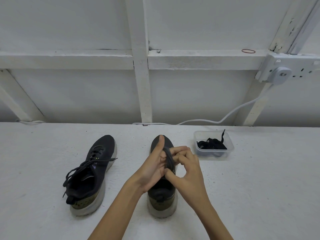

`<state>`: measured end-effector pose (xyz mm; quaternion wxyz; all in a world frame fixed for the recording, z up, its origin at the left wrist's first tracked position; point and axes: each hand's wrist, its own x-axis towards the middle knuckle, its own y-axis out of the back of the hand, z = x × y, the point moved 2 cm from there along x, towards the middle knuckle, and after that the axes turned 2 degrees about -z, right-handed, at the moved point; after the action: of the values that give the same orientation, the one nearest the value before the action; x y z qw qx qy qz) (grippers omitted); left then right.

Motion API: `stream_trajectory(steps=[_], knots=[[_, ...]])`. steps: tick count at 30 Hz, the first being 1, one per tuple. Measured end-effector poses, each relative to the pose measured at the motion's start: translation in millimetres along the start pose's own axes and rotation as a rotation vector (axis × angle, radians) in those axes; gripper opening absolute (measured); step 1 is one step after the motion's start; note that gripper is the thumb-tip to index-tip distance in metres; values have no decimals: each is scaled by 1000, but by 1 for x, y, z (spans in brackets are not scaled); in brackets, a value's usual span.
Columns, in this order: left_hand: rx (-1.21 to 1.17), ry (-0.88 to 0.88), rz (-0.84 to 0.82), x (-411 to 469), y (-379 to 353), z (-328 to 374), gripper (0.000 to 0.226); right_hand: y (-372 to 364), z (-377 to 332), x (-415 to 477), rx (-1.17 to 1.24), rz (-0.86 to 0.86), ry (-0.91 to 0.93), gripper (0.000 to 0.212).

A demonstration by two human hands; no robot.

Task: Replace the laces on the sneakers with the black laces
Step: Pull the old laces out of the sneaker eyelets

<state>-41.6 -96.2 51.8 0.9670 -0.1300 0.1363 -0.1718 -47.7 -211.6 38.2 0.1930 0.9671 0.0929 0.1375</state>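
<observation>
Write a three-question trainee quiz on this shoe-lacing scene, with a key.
1. True or false: the black laces lie in the clear container.
2. Fill in: the left sneaker has laces threaded but not ___.
3. The left hand and right hand hold a bunched lace over: A the clear container; B the left sneaker; C the right sneaker.
Key: 1 true; 2 tied; 3 C.

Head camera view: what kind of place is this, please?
Probably a plain workroom or utility space: a white-painted worktop, a wall of bare painted framing, and a surface-mounted socket with a white cable.
</observation>
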Motion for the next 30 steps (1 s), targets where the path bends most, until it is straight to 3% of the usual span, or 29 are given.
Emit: stream_trajectory(steps=[8,19,24,27,30], knots=[[-14,19,-47,2,-8,2,82,9,1,5,69,-44,-33,24],[-27,19,-38,6,-15,3,77,13,6,-2,-26,-3,16,3],[-66,-2,-67,6,-18,2,70,20,11,2,-63,-2,71,13],[-130,-58,-91,5,-19,4,70,39,10,5,54,32,93,30],[-172,-70,-113,3,-20,6,69,66,9,12,297,110,-75,34]])
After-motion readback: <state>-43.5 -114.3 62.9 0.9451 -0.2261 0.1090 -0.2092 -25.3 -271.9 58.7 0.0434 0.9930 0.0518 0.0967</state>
